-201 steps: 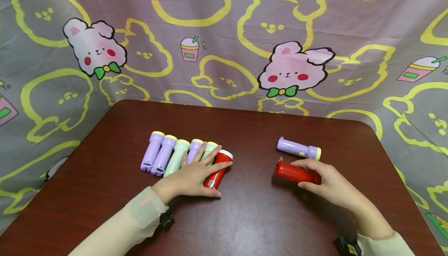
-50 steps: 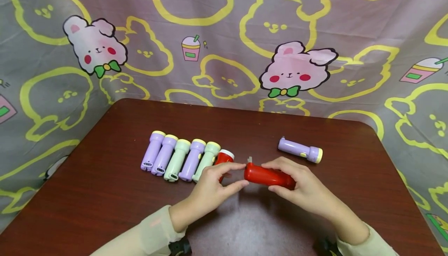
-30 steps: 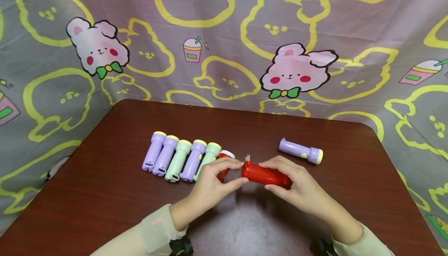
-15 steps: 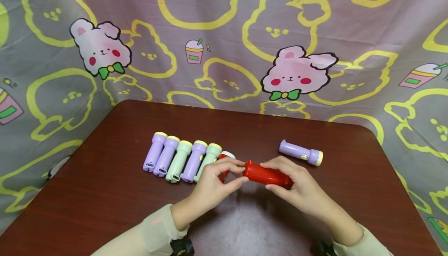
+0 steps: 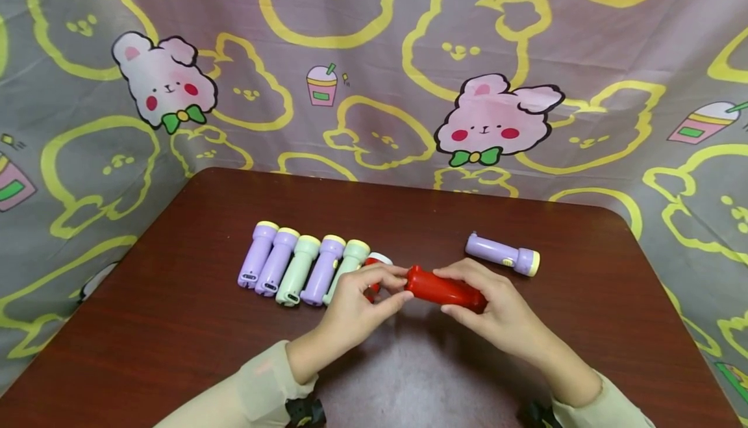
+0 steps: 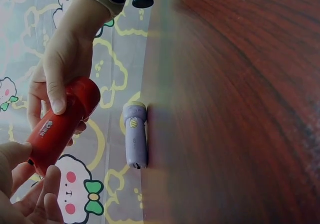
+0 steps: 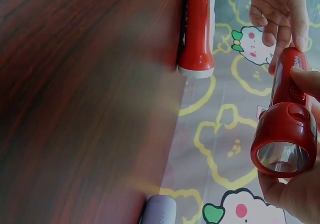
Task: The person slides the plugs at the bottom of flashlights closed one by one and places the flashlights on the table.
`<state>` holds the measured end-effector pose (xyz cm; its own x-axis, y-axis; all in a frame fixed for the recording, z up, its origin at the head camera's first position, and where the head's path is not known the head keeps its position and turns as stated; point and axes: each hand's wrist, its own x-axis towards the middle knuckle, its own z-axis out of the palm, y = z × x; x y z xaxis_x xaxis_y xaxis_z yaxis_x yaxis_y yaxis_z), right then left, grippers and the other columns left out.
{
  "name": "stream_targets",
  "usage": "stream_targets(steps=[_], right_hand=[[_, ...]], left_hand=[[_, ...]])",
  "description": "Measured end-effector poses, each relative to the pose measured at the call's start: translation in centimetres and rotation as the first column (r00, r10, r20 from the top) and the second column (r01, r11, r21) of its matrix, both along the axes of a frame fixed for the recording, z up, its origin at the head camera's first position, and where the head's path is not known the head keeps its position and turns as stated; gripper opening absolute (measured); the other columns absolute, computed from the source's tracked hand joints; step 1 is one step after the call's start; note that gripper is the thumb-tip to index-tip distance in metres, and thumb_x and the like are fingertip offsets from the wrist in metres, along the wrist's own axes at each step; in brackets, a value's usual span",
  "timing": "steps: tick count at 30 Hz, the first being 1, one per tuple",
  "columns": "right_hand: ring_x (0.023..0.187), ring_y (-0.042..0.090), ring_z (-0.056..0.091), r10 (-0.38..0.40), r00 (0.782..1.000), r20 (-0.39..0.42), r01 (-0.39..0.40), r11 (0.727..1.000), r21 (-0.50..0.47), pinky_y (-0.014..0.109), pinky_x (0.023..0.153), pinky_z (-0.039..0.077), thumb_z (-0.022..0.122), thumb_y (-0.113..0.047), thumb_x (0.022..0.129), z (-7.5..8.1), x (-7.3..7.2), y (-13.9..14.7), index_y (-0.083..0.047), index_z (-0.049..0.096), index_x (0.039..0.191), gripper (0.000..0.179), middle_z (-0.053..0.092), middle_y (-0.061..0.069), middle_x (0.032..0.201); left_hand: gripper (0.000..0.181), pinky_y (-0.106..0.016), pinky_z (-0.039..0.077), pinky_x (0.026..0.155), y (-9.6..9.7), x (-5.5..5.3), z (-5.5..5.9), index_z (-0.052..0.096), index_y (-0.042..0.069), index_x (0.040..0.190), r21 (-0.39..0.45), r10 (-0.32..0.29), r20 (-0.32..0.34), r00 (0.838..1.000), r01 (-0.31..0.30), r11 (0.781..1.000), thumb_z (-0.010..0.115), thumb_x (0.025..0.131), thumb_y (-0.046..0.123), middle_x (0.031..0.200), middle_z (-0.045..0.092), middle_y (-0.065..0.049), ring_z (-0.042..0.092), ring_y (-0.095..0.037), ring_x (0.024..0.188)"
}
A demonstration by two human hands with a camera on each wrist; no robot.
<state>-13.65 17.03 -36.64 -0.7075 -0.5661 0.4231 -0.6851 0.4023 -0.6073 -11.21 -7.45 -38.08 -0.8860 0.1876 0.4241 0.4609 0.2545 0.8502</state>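
Note:
Above the middle of the table, both hands hold a red flashlight (image 5: 442,289). My right hand (image 5: 497,304) grips it near its head. With thumb and fingers, my left hand (image 5: 353,308) pinches its tail end. The right wrist view shows the clear lens of this red flashlight (image 7: 282,156); the left wrist view shows white lettering on its body. Behind the left fingers lies another red flashlight (image 5: 380,258) with a white rim, partly hidden. It ends a row with purple flashlights (image 5: 257,256) and green flashlights (image 5: 298,272), all yellow-rimmed.
A lone purple flashlight (image 5: 497,252) lies on its side at the right of the dark brown table (image 5: 175,324), its head toward the right. A curtain (image 5: 374,64) with rabbit prints hangs behind and around the table.
My left hand has left the row for the held flashlight's tail, and my right hand has brought that flashlight leftward. The metal prong standing up at the tail no longer shows.

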Motion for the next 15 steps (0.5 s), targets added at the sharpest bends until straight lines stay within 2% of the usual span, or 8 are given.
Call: stream_targets(steps=[6,11,15], right_hand=[[0.097,0.005,0.061,-0.002,1.0,0.003,0.002,1.0,0.008,0.026,0.079,0.054,0.086,-0.013,0.076,-0.15,-0.08,-0.13,-0.022,0.064,0.123,0.053,0.065,-0.01,0.113],[0.098,0.006,0.062,0.027,1.0,0.005,-0.027,1.0,-0.002,0.022,0.08,0.053,0.086,-0.009,0.074,-0.39,-0.13,0.03,-0.021,0.065,0.122,0.054,0.066,-0.009,0.112],[0.099,0.007,0.062,0.055,0.998,0.004,-0.055,0.998,-0.019,0.018,0.083,0.051,0.086,-0.004,0.073,-0.92,-0.32,0.29,-0.02,0.065,0.121,0.055,0.066,-0.007,0.112]], left_hand=[[0.008,-0.023,0.052,0.059,-0.31,-0.03,0.24,0.076,0.011,0.088,-0.043,-0.002,0.024,1.0,0.003,0.999,0.081,0.083,0.015,0.105,0.076,-0.006,0.068,-0.011,0.081],[0.007,-0.027,0.054,0.061,-0.56,-0.02,0.26,0.074,0.013,0.085,-0.089,-0.039,0.056,0.998,0.043,0.995,0.08,0.083,0.014,0.105,0.075,-0.003,0.067,-0.011,0.085],[0.006,-0.024,0.052,0.06,-0.57,0.01,0.06,0.074,0.013,0.085,-0.097,-0.06,0.057,0.997,0.065,0.993,0.08,0.084,0.013,0.104,0.075,-0.003,0.067,-0.013,0.086]])
